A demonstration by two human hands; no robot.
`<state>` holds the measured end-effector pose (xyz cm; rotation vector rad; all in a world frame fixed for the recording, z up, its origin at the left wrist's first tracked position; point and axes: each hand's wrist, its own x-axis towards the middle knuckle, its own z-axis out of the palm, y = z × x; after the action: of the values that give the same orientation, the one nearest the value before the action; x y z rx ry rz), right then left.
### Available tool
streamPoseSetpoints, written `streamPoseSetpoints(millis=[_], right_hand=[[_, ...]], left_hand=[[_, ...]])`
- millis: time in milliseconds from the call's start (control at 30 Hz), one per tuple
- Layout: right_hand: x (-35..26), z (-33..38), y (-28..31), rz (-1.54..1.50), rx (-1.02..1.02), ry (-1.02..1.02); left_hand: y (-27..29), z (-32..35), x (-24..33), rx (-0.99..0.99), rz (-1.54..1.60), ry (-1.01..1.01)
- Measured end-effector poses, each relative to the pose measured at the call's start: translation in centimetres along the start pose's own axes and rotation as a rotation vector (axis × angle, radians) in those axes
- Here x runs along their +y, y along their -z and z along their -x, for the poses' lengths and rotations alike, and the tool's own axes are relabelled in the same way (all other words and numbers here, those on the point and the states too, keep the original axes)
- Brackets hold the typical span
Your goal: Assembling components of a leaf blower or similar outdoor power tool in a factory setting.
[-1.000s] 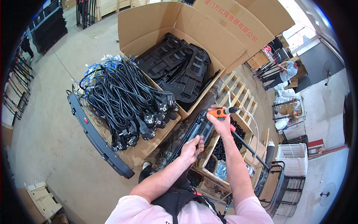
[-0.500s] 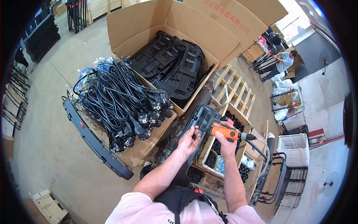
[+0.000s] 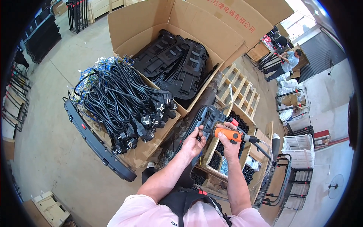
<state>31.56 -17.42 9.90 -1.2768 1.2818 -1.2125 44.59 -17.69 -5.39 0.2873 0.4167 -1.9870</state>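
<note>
My right hand (image 3: 230, 143) is wrapped around an orange power screwdriver (image 3: 226, 133). The tool lies sideways, its black rear end and a pale hose toward the right. Close by on the left, my left hand (image 3: 194, 143) is closed, thumb and fingertips together; small dark bits show at the fingers, too small to name. Both hands are over the near end of a black plastic housing (image 3: 208, 115) with a vented grille. The screwdriver's tip is hidden behind my right fingers and the housing.
Left of the housing, a heap of black power cords (image 3: 113, 98) with plugs lies on cardboard. Behind it, a large carton (image 3: 140, 36) holds black plastic shells (image 3: 185, 72). A wooden bin (image 3: 211, 171) of small parts stands at right, before a pallet (image 3: 242, 90). Another person (image 3: 289, 62) stands far right.
My left hand has shifted slightly right, its fingertips now nearer the housing and the screwdriver. The right hand keeps its grip on the tool almost in place.
</note>
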Motion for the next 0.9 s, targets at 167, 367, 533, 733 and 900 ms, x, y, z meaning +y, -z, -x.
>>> streamPoseSetpoints(millis=[167,367,533,733,900], right_hand=[[1.2,-0.9,-0.7,0.065,0.006,0.018],[2.3,-3.5,-1.5,0.109,0.07,0.036],[2.6,-4.0,-2.1,0.115,0.048,0.009],[2.9,-4.7,-2.2,0.176,-0.02,0.046],[3.9,-6.3,-2.2,0.253,-0.045,0.02]], left_hand=[[-1.9,0.6,-0.7,0.205,-0.2,-0.053],[-1.3,2.8,-2.4,0.151,-0.394,0.017],[0.2,5.0,-2.8,0.087,-0.511,0.127],[1.4,7.3,-2.4,0.028,-0.672,0.18],[0.9,9.4,-1.9,0.167,-0.519,0.186]])
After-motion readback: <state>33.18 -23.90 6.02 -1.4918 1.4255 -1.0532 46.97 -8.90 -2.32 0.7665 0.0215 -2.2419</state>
